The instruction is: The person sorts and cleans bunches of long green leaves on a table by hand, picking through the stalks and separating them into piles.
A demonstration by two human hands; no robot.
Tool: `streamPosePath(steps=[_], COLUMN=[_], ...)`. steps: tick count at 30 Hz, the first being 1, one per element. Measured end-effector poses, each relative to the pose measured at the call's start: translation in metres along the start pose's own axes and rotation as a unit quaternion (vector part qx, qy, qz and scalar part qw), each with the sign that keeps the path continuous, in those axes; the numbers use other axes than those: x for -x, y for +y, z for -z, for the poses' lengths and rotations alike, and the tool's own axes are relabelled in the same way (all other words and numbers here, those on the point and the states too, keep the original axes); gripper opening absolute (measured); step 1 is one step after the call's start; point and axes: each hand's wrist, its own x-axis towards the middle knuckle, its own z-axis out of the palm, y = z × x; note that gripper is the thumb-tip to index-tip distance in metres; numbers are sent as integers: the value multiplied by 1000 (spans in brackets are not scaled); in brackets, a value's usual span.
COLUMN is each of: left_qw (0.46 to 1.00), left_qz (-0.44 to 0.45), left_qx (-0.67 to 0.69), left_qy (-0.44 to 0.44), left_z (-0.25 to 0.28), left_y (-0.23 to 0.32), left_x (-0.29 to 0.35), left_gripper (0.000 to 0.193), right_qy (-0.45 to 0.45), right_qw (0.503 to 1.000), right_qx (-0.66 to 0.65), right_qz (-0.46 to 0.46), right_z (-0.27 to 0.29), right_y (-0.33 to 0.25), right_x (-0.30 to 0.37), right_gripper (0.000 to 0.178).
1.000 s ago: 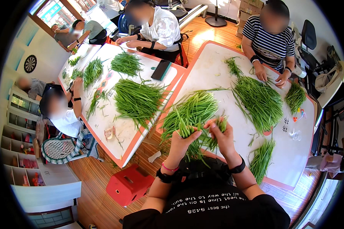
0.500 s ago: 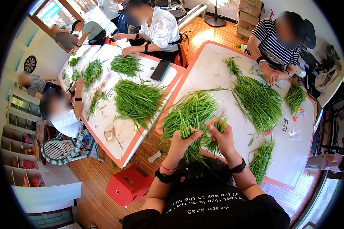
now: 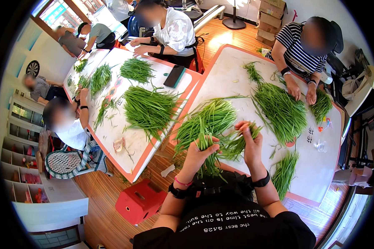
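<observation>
Fingers curled, my left hand (image 3: 200, 153) grips a bunch of green chives (image 3: 212, 167) whose long leaves hang down over the table's near edge. A little to the right, my right hand (image 3: 252, 146) is closed on a smaller bunch of chives (image 3: 237, 146), tilted towards the left hand, with ends poking out above the fingers. Just beyond both hands lies a loose heap of chives (image 3: 212, 115) with pale stems. Some leaves between the two hands overlap, so I cannot tell which bunch they belong to.
A large chive pile (image 3: 280, 112) and a smaller bundle (image 3: 286, 173) lie to the right on the white table (image 3: 232, 66). Across it, a person in stripes (image 3: 297, 45) handles chives. More people sit around the left table (image 3: 122, 155). A red stool (image 3: 140, 201) stands on the floor.
My right hand has moved right, away from the left, and its bunch now tilts towards the left hand. The striped person's hands have moved apart, one towards the small right-hand pile.
</observation>
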Motion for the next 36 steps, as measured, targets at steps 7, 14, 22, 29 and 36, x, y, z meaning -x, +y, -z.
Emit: streamPosePath(steps=[7,14,22,29,36], left_qw=[997,992,990,997,997], left_qz=[-44,-21,-41,-34,-62], left_qx=[-59,-123,-132,33,18], left_qy=[3,-1,4,52,51], left_z=[2,3,0,-1,5], left_y=[0,2,-1,0,1], left_x=[-1,1,0,0,0], left_gripper=[9,17,24,13,8], right_qy=[-28,-200,-194,-134,-46], right_qw=[986,968,969,979,986], right_qx=[-85,130,67,61,-73], right_qz=[-141,-83,-137,-139,-143], right_z=[3,-4,-10,1,13], right_y=[-7,-14,-7,-3,-8], right_x=[6,2,10,10,-4], right_gripper=[17,8,8,10,19])
